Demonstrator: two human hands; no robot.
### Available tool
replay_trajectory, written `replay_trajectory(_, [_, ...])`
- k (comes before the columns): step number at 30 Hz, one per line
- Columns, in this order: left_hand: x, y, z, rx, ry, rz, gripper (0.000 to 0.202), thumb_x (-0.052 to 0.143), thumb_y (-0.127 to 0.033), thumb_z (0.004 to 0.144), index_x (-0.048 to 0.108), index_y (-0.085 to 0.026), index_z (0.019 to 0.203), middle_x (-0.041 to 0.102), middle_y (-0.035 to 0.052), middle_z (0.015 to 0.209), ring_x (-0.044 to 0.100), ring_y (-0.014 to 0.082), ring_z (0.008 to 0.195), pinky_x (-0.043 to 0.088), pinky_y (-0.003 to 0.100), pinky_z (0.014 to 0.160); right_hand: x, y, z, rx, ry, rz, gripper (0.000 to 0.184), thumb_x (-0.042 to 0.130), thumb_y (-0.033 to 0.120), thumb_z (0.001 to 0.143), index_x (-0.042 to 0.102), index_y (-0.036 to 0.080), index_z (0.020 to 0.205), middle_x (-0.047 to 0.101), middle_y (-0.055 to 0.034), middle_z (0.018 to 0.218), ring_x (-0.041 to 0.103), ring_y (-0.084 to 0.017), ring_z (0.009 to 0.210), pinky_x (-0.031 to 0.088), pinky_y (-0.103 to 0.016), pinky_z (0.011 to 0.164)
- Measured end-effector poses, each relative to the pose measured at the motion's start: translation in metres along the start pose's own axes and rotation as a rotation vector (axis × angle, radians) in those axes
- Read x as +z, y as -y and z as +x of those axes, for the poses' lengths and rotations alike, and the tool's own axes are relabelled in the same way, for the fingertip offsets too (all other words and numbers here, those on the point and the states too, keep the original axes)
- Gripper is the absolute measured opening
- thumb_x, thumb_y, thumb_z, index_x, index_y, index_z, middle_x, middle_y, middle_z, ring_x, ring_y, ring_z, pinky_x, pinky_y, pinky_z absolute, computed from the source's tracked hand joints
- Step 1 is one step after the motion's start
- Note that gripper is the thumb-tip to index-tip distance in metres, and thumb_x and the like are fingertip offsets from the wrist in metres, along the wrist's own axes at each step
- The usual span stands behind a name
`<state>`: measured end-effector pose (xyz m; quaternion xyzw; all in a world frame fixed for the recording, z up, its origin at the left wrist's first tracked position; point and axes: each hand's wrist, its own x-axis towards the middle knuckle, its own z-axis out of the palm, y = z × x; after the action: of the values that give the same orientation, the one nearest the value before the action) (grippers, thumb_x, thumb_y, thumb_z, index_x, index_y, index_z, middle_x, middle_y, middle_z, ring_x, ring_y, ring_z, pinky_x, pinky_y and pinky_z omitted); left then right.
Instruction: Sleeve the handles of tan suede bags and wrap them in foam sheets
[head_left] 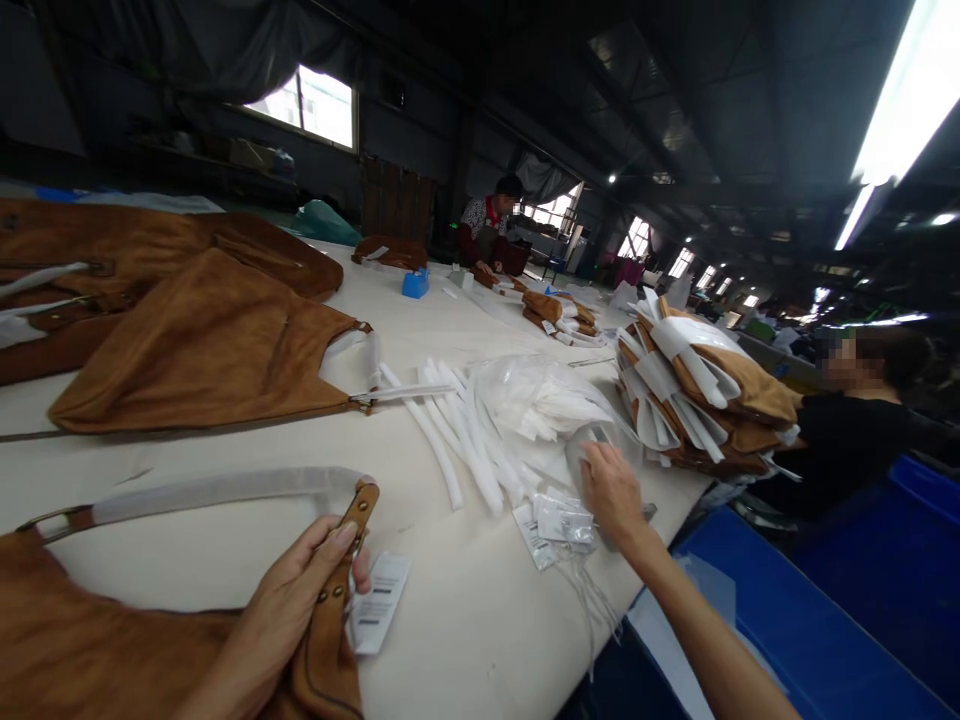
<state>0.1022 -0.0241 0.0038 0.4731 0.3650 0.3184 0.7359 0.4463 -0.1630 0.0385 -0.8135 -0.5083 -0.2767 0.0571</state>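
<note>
Handbag (127,640) in brown, suede-like material fills the lower left of the frame, nearest to us. We pinch its studded strap end (365,500) between the thumb and fingers of our left hand (289,590), closed firmly on it; a white wrap (225,492) covers the handle, and a white label (381,600) hangs just beside our fingertips. Right of centre, we have our right hand (611,485) at a clear, rounded item (577,460); its fingers are bent, but we cannot make out whether they grip it. Just beside it, small white tags (555,525) with trailing strings lie on the pale counter (450,640). Mid-frame, we see white tubes (476,460) and a clear plastic bag (540,385). A 2nd brown bag (202,350) lies at the left, and a stack of brown bags (750,370) with white paper rises at the right, near 1 person (847,430) in black. Farther off, near upper centre, we find a blue item (415,283) and another person (480,222).
</note>
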Motion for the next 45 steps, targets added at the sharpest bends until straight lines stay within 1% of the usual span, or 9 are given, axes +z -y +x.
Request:
replay_trajectory(3, [-0.004,0.004,0.003,0.016,0.025,0.006,0.047,0.070,-0.064,0.072,0.052,-0.021,0.081,0.059,-0.0025,0.062,0.052,0.0138,0.045,0.047,0.023,0.039,0.003,-0.015,0.035,0.062,-0.063,-0.046,0.028,0.045,0.008,0.091,0.063,0.016,0.111,0.063,-0.0116,0.111,0.051,-0.023,0.099,0.038,-0.032,0.079])
replay_trajectory(8, [-0.005,-0.001,-0.003,0.049,0.021,0.014,0.048,0.070,-0.065,0.071,0.053,-0.021,0.082,0.060,-0.0027,0.062,0.051,0.0134,0.043,0.047,0.023,0.039,0.005,-0.020,0.072,0.056,-0.010,-0.083,0.020,0.048,0.007,0.088,0.065,0.018,0.085,0.062,-0.0110,0.093,0.049,-0.023,0.087,0.032,-0.032,0.068])
replay_trajectory(19, [-0.013,0.005,0.003,0.116,0.091,0.051,0.045,0.065,-0.063,0.078,0.053,-0.020,0.079,0.065,0.0011,0.066,0.055,0.0143,0.049,0.045,0.022,0.046,-0.044,-0.024,0.080,0.098,0.011,0.021,0.019,0.050,0.020,0.091,0.064,0.019,0.078,0.063,-0.0062,0.076,0.054,-0.019,0.074,0.028,-0.029,0.065])
replay_trajectory(28, [-0.014,0.004,0.001,0.148,0.107,0.043,0.044,0.064,-0.062,0.079,0.054,-0.020,0.079,0.066,0.0016,0.067,0.054,0.0138,0.047,0.045,0.022,0.045,-0.084,-0.037,0.081,0.265,-0.248,0.363,0.027,0.041,0.033,0.086,0.064,0.018,0.091,0.061,-0.0026,0.072,0.055,-0.018,0.068,0.040,-0.029,0.069])
replay_trajectory(31, [-0.013,0.003,0.001,0.142,0.086,0.028,0.044,0.064,-0.062,0.078,0.054,-0.020,0.080,0.065,0.0015,0.066,0.055,0.0147,0.048,0.044,0.022,0.044,-0.102,-0.035,0.076,0.246,-0.227,0.605,0.034,0.045,0.044,0.088,0.063,0.018,0.100,0.058,-0.0005,0.069,0.052,-0.016,0.062,0.040,-0.026,0.059])
replay_trajectory(35, [-0.010,0.000,-0.004,0.142,0.085,0.030,0.043,0.064,-0.062,0.079,0.053,-0.020,0.080,0.065,0.0009,0.067,0.054,0.0134,0.048,0.043,0.021,0.045,-0.111,-0.012,0.073,0.158,0.020,1.119,0.036,0.064,0.050,0.079,0.065,0.020,0.098,0.051,0.0037,0.064,0.043,-0.012,0.055,0.033,-0.022,0.050])
replay_trajectory(39, [-0.008,-0.002,-0.008,0.144,0.081,0.016,0.042,0.063,-0.061,0.081,0.052,-0.020,0.083,0.065,0.0007,0.068,0.057,0.0149,0.051,0.045,0.022,0.047,-0.090,0.040,0.078,-0.018,0.395,1.109,0.037,0.060,0.052,0.079,0.068,0.020,0.095,0.057,0.0019,0.066,0.046,-0.013,0.056,0.035,-0.023,0.051])
replay_trajectory(42, [-0.007,-0.002,-0.011,0.136,0.077,0.007,0.042,0.063,-0.060,0.081,0.052,-0.020,0.085,0.065,0.0001,0.069,0.054,0.0134,0.047,0.046,0.022,0.046,-0.069,0.080,0.080,-0.100,0.322,0.917,0.031,0.056,0.047,0.082,0.069,0.021,0.093,0.065,-0.0012,0.074,0.055,-0.016,0.067,0.044,-0.027,0.063])
replay_trajectory(45, [-0.005,-0.003,-0.014,0.132,0.077,-0.006,0.041,0.062,-0.059,0.082,0.051,-0.021,0.087,0.064,-0.0013,0.069,0.052,0.0114,0.044,0.045,0.022,0.044,-0.058,0.099,0.068,-0.049,0.188,0.847,0.023,0.053,0.038,0.084,0.068,0.021,0.090,0.068,-0.0037,0.081,0.059,-0.019,0.079,0.044,-0.030,0.076])
